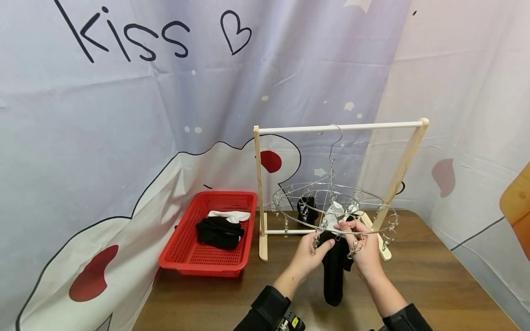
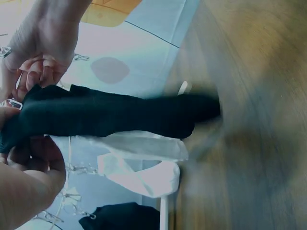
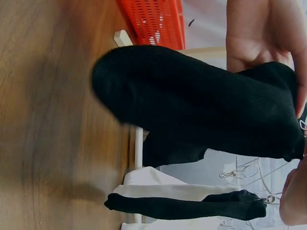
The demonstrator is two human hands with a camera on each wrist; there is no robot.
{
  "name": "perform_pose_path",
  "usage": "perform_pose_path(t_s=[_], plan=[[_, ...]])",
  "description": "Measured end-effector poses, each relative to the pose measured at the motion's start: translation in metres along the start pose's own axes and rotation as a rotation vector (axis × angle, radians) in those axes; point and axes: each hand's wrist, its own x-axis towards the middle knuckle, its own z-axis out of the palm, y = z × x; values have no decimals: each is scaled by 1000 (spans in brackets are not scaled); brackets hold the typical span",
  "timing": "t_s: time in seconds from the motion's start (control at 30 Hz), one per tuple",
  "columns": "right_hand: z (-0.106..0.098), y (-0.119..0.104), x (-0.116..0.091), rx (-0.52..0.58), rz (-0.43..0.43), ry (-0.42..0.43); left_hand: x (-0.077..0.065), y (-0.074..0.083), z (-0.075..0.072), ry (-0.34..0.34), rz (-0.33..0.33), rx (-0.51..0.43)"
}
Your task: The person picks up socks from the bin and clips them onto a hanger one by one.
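Note:
A black sock (image 1: 333, 276) hangs toe down below the front of a round metal drying hanger (image 1: 285, 216). My left hand (image 1: 304, 255) grips its cuff between thumb and fingers. My right hand (image 1: 364, 250) is at the same cuff, its curled fingers pinching a small metal clip; the clip's jaws are partly hidden. In the right wrist view the sock (image 3: 192, 96) stretches away from my left hand (image 3: 261, 33). Behind it, another black sock (image 3: 192, 208) and white socks (image 3: 158, 190) hang from clips. A black sock (image 1: 307, 210) also hangs at the hanger's back.
The hanger hooks onto the white bar (image 1: 290, 130) of a wooden stand (image 1: 260, 184). Left of it, a red basket (image 1: 174, 257) contains black socks (image 1: 219, 233) and a white sock (image 1: 232, 216). Several loose clips dangle round the rings. A printed curtain (image 1: 124, 151) backs the wooden table (image 1: 447, 276).

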Motion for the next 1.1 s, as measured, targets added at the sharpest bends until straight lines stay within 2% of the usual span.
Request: perform_pose_path(t_s=[0.33,0.43,0.5,0.57,0.73,0.8,0.83,0.9,0.93,1.03,1.1], plan=[[-3,-3,-3,-43,37,-66,-4,0,-1,-40,8,-94],[-4,-2,-4,-66,58,-84,-5,1,-1,-21,26,-61],[-6,-1,-5,-61,63,-106,-7,2,-3,-10,40,4],[-8,1,-6,-38,67,-142,-10,1,-7,-5,58,155],[-14,5,-9,33,74,-185,-31,7,-23,-54,85,743],[-16,7,-10,55,81,-176,-40,13,-31,-70,87,860],[-17,7,-10,62,89,-171,-44,16,-35,-59,82,872],[-19,8,-10,74,109,-157,-47,24,-46,18,106,848],[-19,8,-10,72,121,-150,-46,28,-53,82,146,831],[-19,8,-9,63,158,-141,-34,40,-79,303,318,844],[-19,7,-8,65,178,-141,-21,45,-99,380,441,918]])
